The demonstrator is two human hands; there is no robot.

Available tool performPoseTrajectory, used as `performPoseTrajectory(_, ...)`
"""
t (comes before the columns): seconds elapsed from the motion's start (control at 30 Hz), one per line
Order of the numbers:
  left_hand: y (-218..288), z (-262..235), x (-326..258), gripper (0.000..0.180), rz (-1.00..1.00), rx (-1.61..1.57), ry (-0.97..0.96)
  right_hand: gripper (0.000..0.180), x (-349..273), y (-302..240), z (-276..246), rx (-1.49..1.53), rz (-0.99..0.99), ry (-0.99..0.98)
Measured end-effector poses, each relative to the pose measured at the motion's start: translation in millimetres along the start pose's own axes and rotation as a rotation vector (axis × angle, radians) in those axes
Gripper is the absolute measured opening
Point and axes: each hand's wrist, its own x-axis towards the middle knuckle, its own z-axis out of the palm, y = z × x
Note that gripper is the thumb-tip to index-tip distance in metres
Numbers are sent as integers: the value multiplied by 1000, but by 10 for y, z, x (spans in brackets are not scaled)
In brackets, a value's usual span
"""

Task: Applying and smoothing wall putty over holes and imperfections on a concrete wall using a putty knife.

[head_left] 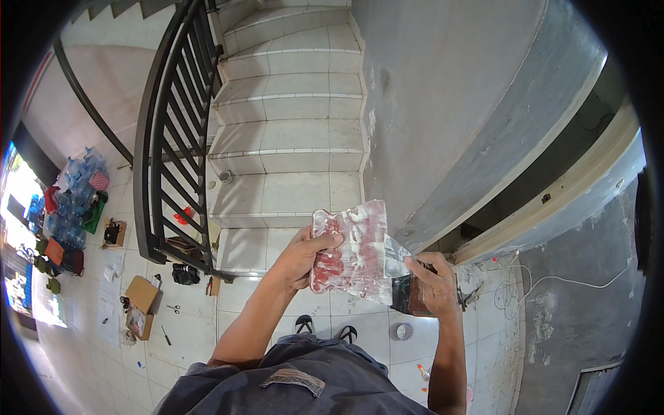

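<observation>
My left hand grips the left edge of a flat board smeared with red and white paste, held up in front of me. My right hand holds a metal scraper whose blade lies against the board's right edge. Both forearms rise from the lower edge of the view. Below the board my feet in dark sandals stand on pale floor tiles.
Tiled stairs climb ahead, with a black metal railing on their left and a grey wall on the right. A dark box, a small round can and white cable lie near my feet. Cardboard boxes, tools and water jugs sit left.
</observation>
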Motion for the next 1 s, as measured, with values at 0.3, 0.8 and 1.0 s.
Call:
performPoseTrajectory(0.3,217,-12,-51,21,175,90,93,30,-455,87,-9,167,437,93)
performPoseTrajectory(0.8,-8,55,22,21,500,379,114,36,-131,-840,311,1150,948,100)
performPoseTrajectory(1.0,26,65,-34,20,489,467,51,33,-119,-767,393,1178,919,85)
